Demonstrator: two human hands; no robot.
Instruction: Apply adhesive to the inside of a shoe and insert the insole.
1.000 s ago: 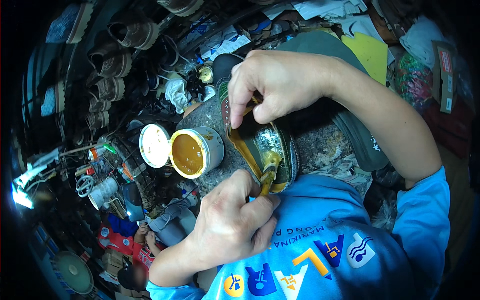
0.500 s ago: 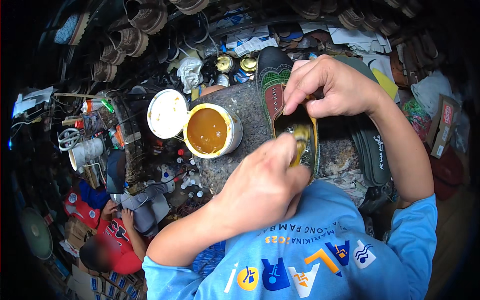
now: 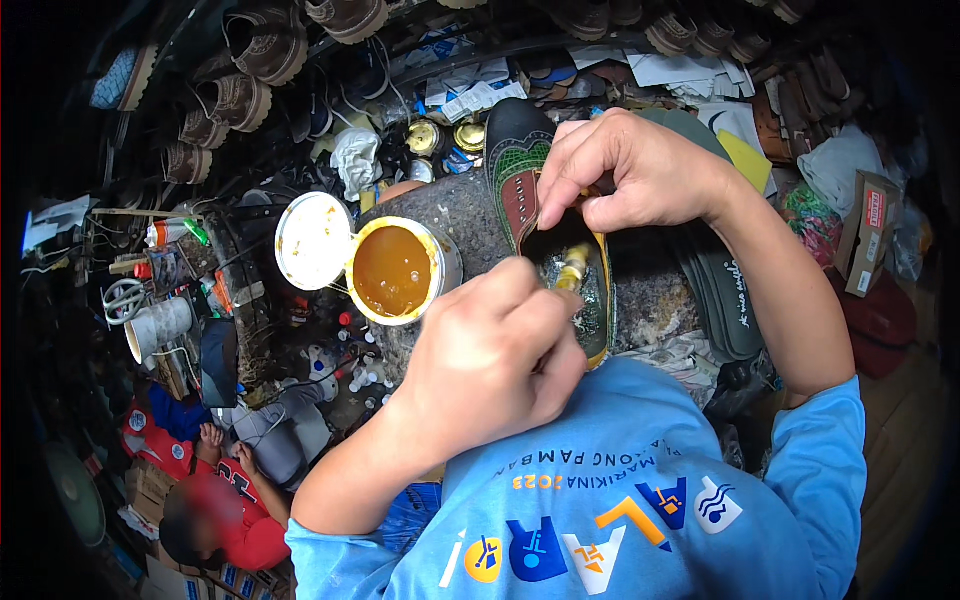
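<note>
A leather shoe (image 3: 519, 196) in black, green and maroon lies on the rough stone block, toe pointing away from me. My right hand (image 3: 640, 168) pinches the shoe's upper at the opening and holds it apart. In my left hand (image 3: 490, 350), closed round its handle, is a small brush (image 3: 574, 264); its yellowish, wet-looking head is inside the shoe, over the heel part of the insole. Wet, shiny streaks show on that insole (image 3: 593, 300). To the left stands a white tub (image 3: 450, 268) of amber glue (image 3: 392, 270), its round lid (image 3: 312, 242) tipped open beside it.
Dark green sole sheets (image 3: 735, 300) lie stacked right of the shoe on the stone block (image 3: 660, 310). Brown shoes (image 3: 262, 45) line a rack at the far left. Scissors (image 3: 125, 300) and a white mug (image 3: 160, 328) stand left. Another person (image 3: 235, 500) in red sits lower left.
My left hand has drawn the brush back a little, and more of its head shows. My right hand keeps its pinch on the shoe. The whole view has shifted slightly.
</note>
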